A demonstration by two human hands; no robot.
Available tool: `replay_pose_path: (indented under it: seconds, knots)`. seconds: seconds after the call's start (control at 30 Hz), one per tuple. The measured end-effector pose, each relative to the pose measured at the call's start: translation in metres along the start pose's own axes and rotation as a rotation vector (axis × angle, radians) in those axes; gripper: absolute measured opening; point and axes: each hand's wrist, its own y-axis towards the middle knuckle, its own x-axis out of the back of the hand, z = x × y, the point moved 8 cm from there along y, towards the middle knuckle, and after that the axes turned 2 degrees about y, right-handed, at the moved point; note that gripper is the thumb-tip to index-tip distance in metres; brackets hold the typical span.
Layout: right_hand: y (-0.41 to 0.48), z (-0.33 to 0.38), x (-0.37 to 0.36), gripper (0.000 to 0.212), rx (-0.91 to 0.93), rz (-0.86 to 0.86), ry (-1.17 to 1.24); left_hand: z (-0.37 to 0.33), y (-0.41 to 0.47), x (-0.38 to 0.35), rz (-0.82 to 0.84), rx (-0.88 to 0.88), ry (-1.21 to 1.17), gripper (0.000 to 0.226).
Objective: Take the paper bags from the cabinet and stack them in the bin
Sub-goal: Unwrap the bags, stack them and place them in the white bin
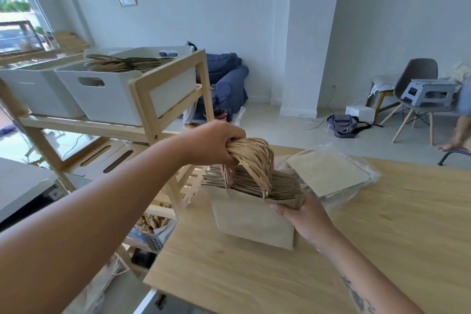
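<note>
Left hand point(216, 141) grips bag handles point(251, 158); right hand point(302, 216) steadies paper bags point(252, 219).

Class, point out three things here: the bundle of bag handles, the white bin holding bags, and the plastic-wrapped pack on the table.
Handles point(251, 158), head view, bundle's arch.
Bin point(114, 99), head view, front wall.
Pack point(328, 173), head view, top face.

Bright, even daylight fills the room, entering through the window point(15, 15) at the far left, which is blown out to near white. The white walls take on a cool bluish cast. Shadows are soft and faint on the wooden table point(356, 250). Wide-angle distortion bends the wooden shelf unit point(163, 99) and stretches the frame edges. Overall detail is slightly soft, with smeared compression texture.
</note>
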Motion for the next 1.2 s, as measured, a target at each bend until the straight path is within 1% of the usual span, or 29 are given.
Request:
replay_pose_path:
  seconds: [0.17, 0.23, 0.4, 0.47, 0.53, 0.67, 0.77, 0.93, 1.03, 1.1, 1.2]
  knots:
    - [0.019, 0.070, 0.037, 0.038, 0.217, -0.082, -0.105, -0.019, -0.007, 0.063, -0.125, -0.023, 0.082, 0.015]
    - [0.026, 0.108, 0.052, 0.039, 0.331, -0.100, -0.151, -0.027, -0.012, 0.093, -0.180, -0.027, 0.111, 0.016]
    - [0.047, 0.206, 0.069, 0.022, 0.585, -0.237, -0.299, -0.039, -0.039, 0.172, -0.366, -0.038, 0.209, 0.021]
    - [0.058, 0.243, 0.063, 0.008, 0.698, -0.272, -0.358, -0.034, -0.053, 0.202, -0.452, -0.027, 0.271, 0.020]
    - [0.071, 0.277, 0.048, 0.009, 0.780, -0.296, -0.408, -0.023, -0.068, 0.231, -0.545, -0.014, 0.339, 0.021]
    - [0.106, 0.336, -0.005, 0.010, 0.893, -0.338, -0.444, 0.016, -0.102, 0.279, -0.718, -0.004, 0.562, 0.028]
    - [0.136, 0.371, -0.060, 0.010, 0.981, -0.326, -0.444, 0.059, -0.126, 0.301, -0.743, 0.008, 0.661, 0.033]
    - [0.187, 0.429, -0.164, 0.008, 1.093, -0.329, -0.486, 0.158, -0.164, 0.336, -0.764, 0.133, 0.706, 0.041]
    - [0.224, 0.453, -0.225, 0.008, 1.126, -0.311, -0.523, 0.224, -0.177, 0.346, -0.725, 0.187, 0.728, 0.045]
    - [0.253, 0.465, -0.268, 0.007, 1.139, -0.287, -0.560, 0.272, -0.184, 0.355, -0.729, 0.228, 0.701, 0.045]
    - [0.294, 0.470, -0.326, 0.008, 1.146, -0.228, -0.612, 0.335, -0.187, 0.357, -0.736, 0.218, 0.640, 0.039]
